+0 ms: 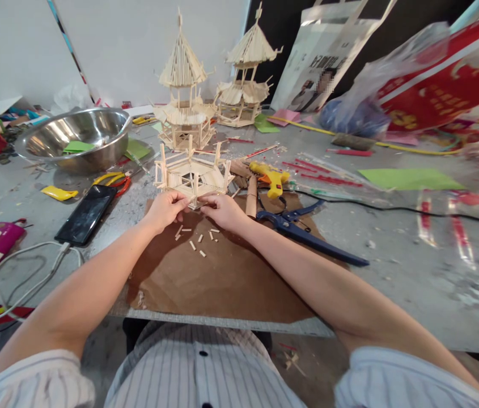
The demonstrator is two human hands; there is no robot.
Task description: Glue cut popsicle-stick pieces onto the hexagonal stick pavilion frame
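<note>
A small hexagonal frame of wooden sticks point(192, 173) stands on the brown paper sheet point(222, 277) before me. My left hand point(165, 208) pinches the frame's near edge with curled fingers. My right hand point(222, 209) is closed on the same near edge from the right. Several short cut stick pieces point(199, 238) lie loose on the paper just below both hands.
Two finished stick pagodas point(183, 85) point(245, 73) stand behind. A steel bowl point(75, 136) and a black phone point(86, 214) with its cable lie left. A yellow glue gun point(271, 178), blue-handled shears point(307, 232) and a wooden dowel point(251, 195) lie right. Plastic bags and paper scraps crowd the far right.
</note>
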